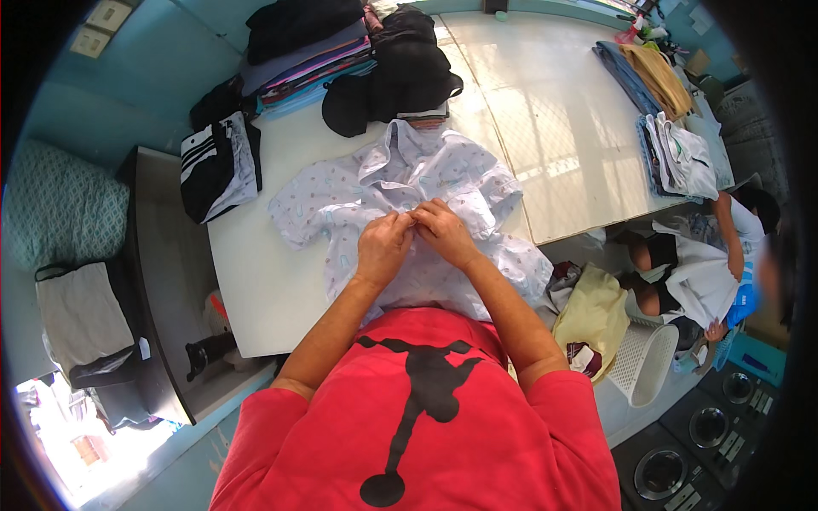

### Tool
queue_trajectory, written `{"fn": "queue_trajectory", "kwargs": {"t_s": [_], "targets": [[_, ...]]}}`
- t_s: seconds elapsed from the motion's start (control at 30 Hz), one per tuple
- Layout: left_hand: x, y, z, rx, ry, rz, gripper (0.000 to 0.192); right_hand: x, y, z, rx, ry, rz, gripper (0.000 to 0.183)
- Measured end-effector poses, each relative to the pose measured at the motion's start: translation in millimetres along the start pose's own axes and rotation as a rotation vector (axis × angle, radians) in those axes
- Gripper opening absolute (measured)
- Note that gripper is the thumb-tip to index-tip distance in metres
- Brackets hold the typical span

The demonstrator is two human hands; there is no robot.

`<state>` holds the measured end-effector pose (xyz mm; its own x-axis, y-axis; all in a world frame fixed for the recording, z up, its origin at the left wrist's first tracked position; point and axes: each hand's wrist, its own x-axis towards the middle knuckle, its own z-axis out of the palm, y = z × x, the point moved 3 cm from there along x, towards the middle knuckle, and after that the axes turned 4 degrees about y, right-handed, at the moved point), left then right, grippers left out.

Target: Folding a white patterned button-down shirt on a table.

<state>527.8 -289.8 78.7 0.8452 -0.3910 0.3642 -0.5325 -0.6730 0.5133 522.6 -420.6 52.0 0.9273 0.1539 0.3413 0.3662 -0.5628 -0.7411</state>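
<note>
A white short-sleeved collared shirt with a small print [358,207] lies spread on the white table [255,287], its collar pointing away from me and its hem against my body. My left hand [386,246] and my right hand [444,231] meet at the middle of its front, below the collar. Fingers and thumbs of both pinch the shirt's front edge; whether a button is between them is hidden. The sleeves lie out to both sides, the right one partly rumpled.
Folded clothes [313,76] and black garments [409,70] are stacked beyond the shirt. Folded black-and-white clothes [220,166] lie at the left edge, folded trousers [655,80] and white clothes [684,156] at the right. Another person [741,223] holds white cloth near a laundry basket [645,364].
</note>
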Motion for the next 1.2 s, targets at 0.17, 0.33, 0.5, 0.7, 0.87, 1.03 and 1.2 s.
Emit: {"fn": "queue_trajectory", "kwargs": {"t_s": [0.17, 0.33, 0.5, 0.7, 0.87, 1.03, 1.2], "targets": [[-3.1, -4.9, 0.3, -0.048, 0.021, -0.076, 0.015, 3.7, -1.8, 1.0, 0.006, 0.034, -0.005, 0.014], [-6.2, -8.4, 0.9, -0.062, -0.017, -0.138, 0.013, 4.3, -5.8, 7.1, -0.015, 0.101, 0.037, 0.011], [-9.3, -6.7, 4.0, -0.095, -0.121, -0.250, 0.016, 1.8, -5.5, 7.4, -0.278, 0.178, 0.028, 0.010], [-12.3, -11.4, -2.1, -0.130, -0.139, -0.324, 0.018, -1.6, 1.5, 5.8, -0.352, 0.214, -0.018, 0.011], [-16.6, -20.5, -5.8, -0.091, -0.173, -0.303, 0.021, -3.9, 9.7, 7.0, -0.346, 0.197, 0.096, 0.013], [-18.2, -25.1, -4.6, -0.103, -0.208, -0.312, 0.020, -17.8, 14.3, -11.5, -0.149, 0.249, 0.157, 0.022], [-22.0, -29.2, -0.6, -0.271, -0.215, -0.453, 0.015, -57.8, 22.9, -55.5, -0.143, 0.490, 0.340, 0.019]]}}
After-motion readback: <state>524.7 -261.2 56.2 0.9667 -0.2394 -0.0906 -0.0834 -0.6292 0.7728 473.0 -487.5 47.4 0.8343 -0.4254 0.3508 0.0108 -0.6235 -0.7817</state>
